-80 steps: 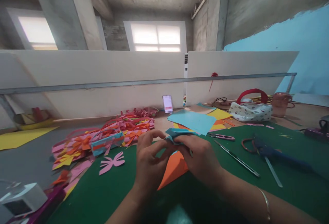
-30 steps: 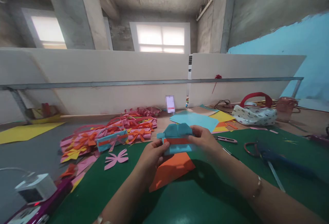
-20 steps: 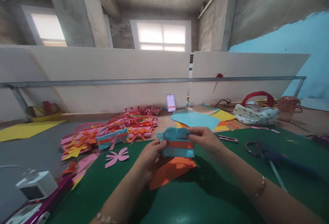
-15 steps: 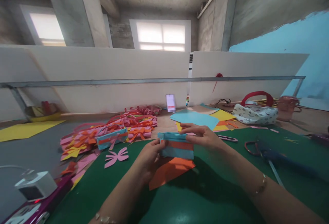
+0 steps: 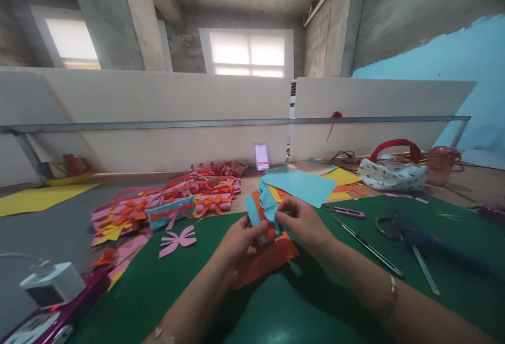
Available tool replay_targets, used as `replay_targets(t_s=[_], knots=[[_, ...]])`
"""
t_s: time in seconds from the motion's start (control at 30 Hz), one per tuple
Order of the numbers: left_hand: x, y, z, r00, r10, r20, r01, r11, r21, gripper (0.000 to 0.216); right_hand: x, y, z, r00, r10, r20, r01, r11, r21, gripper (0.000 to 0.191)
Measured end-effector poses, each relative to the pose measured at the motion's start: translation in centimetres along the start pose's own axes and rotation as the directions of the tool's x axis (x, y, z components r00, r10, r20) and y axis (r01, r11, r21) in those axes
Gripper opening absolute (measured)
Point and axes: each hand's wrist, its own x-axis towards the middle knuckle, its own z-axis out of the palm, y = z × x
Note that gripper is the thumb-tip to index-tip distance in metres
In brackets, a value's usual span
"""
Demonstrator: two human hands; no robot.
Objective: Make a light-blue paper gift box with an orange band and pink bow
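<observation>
A small blue paper bag with an orange band is held upright on its end between both my hands, above the green mat. My left hand grips its lower edge with thumb and fingers closed. My right hand pinches its blue flap from the right side. An orange paper sheet lies on the mat under my hands.
A heap of finished pink and orange paper bags lies to the left, with a pink cut-out bow. Blue and yellow sheets, snips, a metal rod, a glue gun and a cloth pouch lie to the right.
The blue bag, held flat and level before, has been turned on end and tilted. My right hand has shifted from its top edge to pinch the flap.
</observation>
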Motion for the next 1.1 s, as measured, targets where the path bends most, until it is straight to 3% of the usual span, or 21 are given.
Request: replay_targets(t_s=[0.17,0.27,0.33,0.4,0.53,0.63,0.77,0.83,0.97,1.1], knots=[[-0.5,-0.4,0.3,1.0,-0.029,-0.008,0.029,0.991,0.128,0.02,-0.4,-0.7,-0.6,0.996,-0.072,0.045,0.083,0.937,-0.339,0.008],[-0.4,0.0,-0.1,1.0,0.021,-0.005,-0.02,0.977,0.214,0.026,-0.1,-1.0,-1.8,0.987,-0.159,0.001,0.146,0.903,-0.405,0.012],[-0.2,0.2,-0.4,1.0,0.022,0.016,-0.026,0.959,0.282,0.031,0.4,-1.0,-2.5,0.979,-0.202,-0.022,0.183,0.924,-0.335,0.027],[0.0,0.4,-0.6,0.999,0.009,0.031,-0.018,0.949,0.314,0.031,0.8,-0.9,-3.0,0.987,-0.159,-0.012,0.152,0.962,-0.228,0.037],[0.1,0.6,-0.8,1.0,0.013,-0.024,-0.004,0.946,0.324,0.028,1.4,-0.7,-3.6,0.994,0.07,0.08,-0.082,0.985,0.152,0.031],[0.1,0.7,-0.9,0.998,0.01,-0.056,0.009,0.945,0.328,0.03,1.6,-0.5,-4.0,0.99,0.094,0.103,-0.119,0.954,0.276,0.031],[0.3,0.8,-1.1,1.0,-0.009,-0.027,0.017,0.942,0.336,0.033,1.7,-0.2,-4.0,0.965,0.046,0.257,-0.074,0.992,0.101,0.039],[0.4,0.6,-1.1,1.0,-0.02,-0.012,0.023,0.94,0.34,0.034,1.6,-0.3,-3.8,0.948,0.024,0.319,-0.034,0.999,0.028,0.034],[0.4,0.2,-1.2,0.999,-0.045,0.008,0.039,0.93,0.364,0.037,1.4,-0.6,-3.1,0.969,-0.061,0.24,0.086,0.992,-0.096,0.014],[0.2,0.1,-1.0,0.999,-0.033,0.041,0.015,0.925,0.379,0.037,1.2,-0.6,-2.8,0.983,-0.096,0.157,0.147,0.924,-0.352,0.013]])
